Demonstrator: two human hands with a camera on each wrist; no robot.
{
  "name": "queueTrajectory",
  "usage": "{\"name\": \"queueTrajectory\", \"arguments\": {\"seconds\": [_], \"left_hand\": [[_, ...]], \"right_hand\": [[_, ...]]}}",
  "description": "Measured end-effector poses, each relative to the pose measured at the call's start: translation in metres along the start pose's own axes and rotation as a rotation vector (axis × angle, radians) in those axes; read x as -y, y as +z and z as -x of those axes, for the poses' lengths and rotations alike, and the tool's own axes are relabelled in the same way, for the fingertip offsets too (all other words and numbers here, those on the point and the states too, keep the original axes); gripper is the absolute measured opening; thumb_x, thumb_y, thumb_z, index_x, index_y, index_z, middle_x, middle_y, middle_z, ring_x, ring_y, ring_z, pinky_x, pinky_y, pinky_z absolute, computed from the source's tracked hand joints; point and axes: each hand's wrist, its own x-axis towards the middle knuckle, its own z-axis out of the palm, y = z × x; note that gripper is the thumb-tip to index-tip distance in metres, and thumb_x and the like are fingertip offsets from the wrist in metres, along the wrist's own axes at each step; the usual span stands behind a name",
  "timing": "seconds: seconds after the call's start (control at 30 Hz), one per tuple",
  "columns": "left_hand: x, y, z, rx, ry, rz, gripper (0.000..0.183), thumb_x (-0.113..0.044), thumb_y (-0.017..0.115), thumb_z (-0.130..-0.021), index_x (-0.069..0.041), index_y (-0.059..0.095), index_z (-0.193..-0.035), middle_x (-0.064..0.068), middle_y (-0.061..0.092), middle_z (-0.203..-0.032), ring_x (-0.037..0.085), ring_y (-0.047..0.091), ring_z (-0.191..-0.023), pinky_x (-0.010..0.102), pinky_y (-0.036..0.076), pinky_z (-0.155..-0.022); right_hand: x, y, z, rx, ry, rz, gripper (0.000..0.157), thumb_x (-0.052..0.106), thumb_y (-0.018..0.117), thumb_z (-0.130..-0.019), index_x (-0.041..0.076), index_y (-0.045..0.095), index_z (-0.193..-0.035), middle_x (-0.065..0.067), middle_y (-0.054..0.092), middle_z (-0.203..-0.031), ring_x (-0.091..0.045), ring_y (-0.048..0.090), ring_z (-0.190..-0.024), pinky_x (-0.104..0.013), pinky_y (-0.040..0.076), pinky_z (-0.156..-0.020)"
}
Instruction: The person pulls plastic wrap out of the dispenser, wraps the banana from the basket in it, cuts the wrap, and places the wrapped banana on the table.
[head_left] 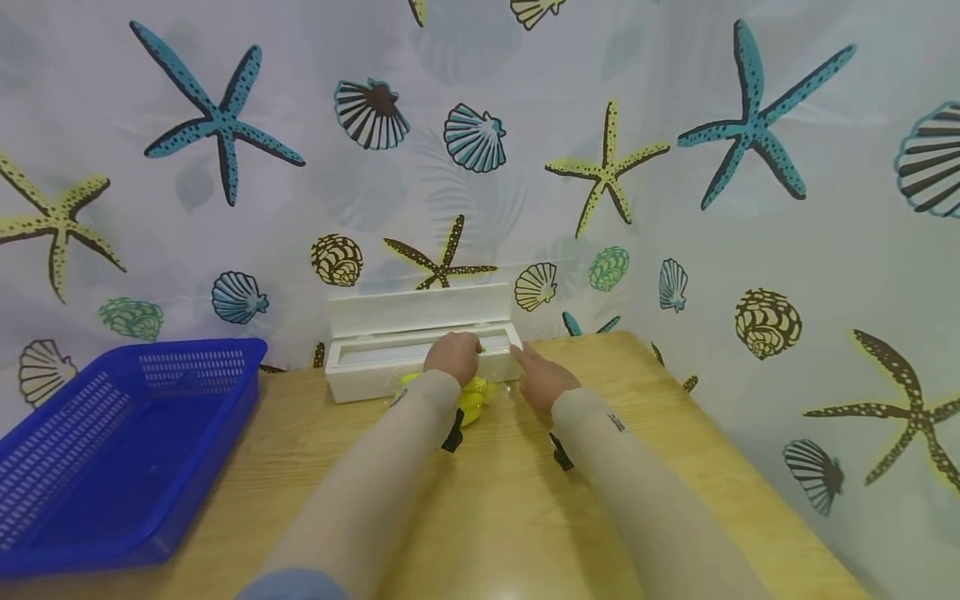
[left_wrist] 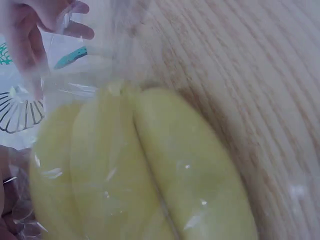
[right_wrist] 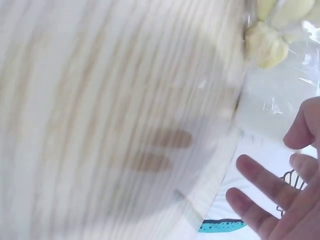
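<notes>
A: Head view first?
B: A white hinged-lid box [head_left: 375, 384], lid up, at the far side of the wooden table [head_left: 645, 400]. The yellow bananas [head_left: 472, 405] sit just in front, at its five o'clock, partly hidden by the left hand [head_left: 454, 357]. From them, the right hand [head_left: 547, 383] is toward three and a blue plastic basket [head_left: 168, 508] at nine.
A: Left wrist?
B: Bananas toward six, inside a clear bag [left_wrist: 75, 90]. At eight, left fingers curl into the plastic, grasping it; the right hand is at ten.
A: Right wrist?
B: Right hand at four, released, fingers apart (whether its thumb touches plastic, I can't tell); the bananas' stem end at two.
</notes>
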Motion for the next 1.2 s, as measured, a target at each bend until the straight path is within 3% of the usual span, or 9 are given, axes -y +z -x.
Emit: {"name": "queueTrajectory", "arguments": {"seconds": [0.07,0.1,0.13,0.27,0.4,0.53,0.67,0.9,1.2], "left_hand": [[-0.003,-0.004,0.001,0.012,-0.016,0.024,0.034,-0.005,0.048,-0.102,-0.015,0.07,-0.126,0.004,0.072,-0.126,0.025,0.069,-0.113,0.04,0.055,-0.1],[-0.004,-0.005,0.001,0.015,-0.018,0.03,0.035,-0.004,0.047,-0.102,-0.015,0.069,-0.127,0.004,0.071,-0.127,0.025,0.068,-0.115,0.041,0.054,-0.103],[-0.005,-0.005,0.0,0.018,-0.02,0.036,0.037,-0.003,0.045,-0.102,-0.015,0.069,-0.128,0.004,0.07,-0.129,0.026,0.066,-0.118,0.042,0.052,-0.106],[-0.009,-0.006,-0.004,0.029,-0.018,0.045,0.04,0.001,0.046,-0.1,-0.015,0.067,-0.13,0.004,0.069,-0.131,0.027,0.063,-0.123,0.042,0.049,-0.11],[-0.013,-0.003,-0.008,0.043,-0.015,0.075,0.041,0.002,0.046,-0.098,-0.014,0.067,-0.13,0.003,0.068,-0.133,0.027,0.061,-0.126,0.042,0.049,-0.109],[-0.018,0.003,-0.011,0.061,-0.005,0.096,0.041,-0.001,0.044,-0.1,-0.015,0.065,-0.132,0.002,0.066,-0.136,0.027,0.06,-0.128,0.041,0.049,-0.109],[-0.023,0.008,-0.013,0.069,0.005,0.104,0.04,-0.005,0.044,-0.102,-0.014,0.064,-0.134,0.004,0.065,-0.137,0.028,0.061,-0.127,0.042,0.05,-0.107],[-0.028,0.011,-0.013,0.078,0.016,0.081,0.041,-0.002,0.044,-0.1,-0.014,0.063,-0.135,0.004,0.065,-0.137,0.027,0.06,-0.127,0.04,0.05,-0.107],[-0.041,0.015,-0.012,0.103,0.046,0.098,0.038,-0.005,0.048,-0.1,-0.015,0.065,-0.132,0.007,0.065,-0.136,0.029,0.06,-0.128,0.043,0.051,-0.106]], "right_hand": [[-0.005,-0.002,0.002,-0.001,0.013,-0.038,0.066,0.015,0.058,-0.101,0.018,0.027,-0.159,-0.006,0.018,-0.169,-0.028,0.053,-0.136,-0.039,0.052,-0.103],[-0.008,-0.003,0.003,-0.024,0.055,-0.15,0.072,0.017,0.056,-0.102,0.021,0.017,-0.162,-0.004,0.022,-0.168,-0.028,0.057,-0.132,-0.042,0.052,-0.103],[-0.01,-0.003,0.004,-0.027,0.069,-0.17,0.072,0.018,0.057,-0.102,0.021,0.017,-0.162,-0.004,0.027,-0.166,-0.03,0.056,-0.133,-0.046,0.049,-0.107],[-0.023,-0.002,0.009,-0.024,0.112,-0.165,0.068,0.02,0.056,-0.102,0.017,0.021,-0.161,-0.009,0.042,-0.159,-0.032,0.053,-0.136,-0.05,0.042,-0.114],[-0.037,0.002,0.014,0.005,0.121,-0.117,0.062,0.02,0.055,-0.103,0.01,0.029,-0.158,-0.014,0.036,-0.161,-0.035,0.046,-0.142,-0.051,0.036,-0.119],[-0.053,0.009,0.02,0.05,0.144,-0.055,0.051,0.023,0.05,-0.105,0.008,0.04,-0.153,-0.016,0.045,-0.156,-0.037,0.047,-0.141,-0.051,0.039,-0.117],[-0.069,0.011,0.027,0.096,0.199,0.018,0.046,0.027,0.048,-0.104,0.009,0.049,-0.147,-0.018,0.055,-0.146,-0.044,0.049,-0.135,-0.059,0.043,-0.11],[-0.083,0.02,0.032,0.133,0.223,-0.009,0.063,0.049,0.054,-0.094,0.01,0.055,-0.143,-0.019,0.059,-0.142,-0.052,0.044,-0.131,-0.063,0.039,-0.11],[-0.082,0.02,0.04,0.145,0.26,-0.003,0.062,0.052,0.056,-0.093,0.013,0.058,-0.141,-0.016,0.059,-0.142,-0.05,0.042,-0.135,-0.069,0.042,-0.103]]}}
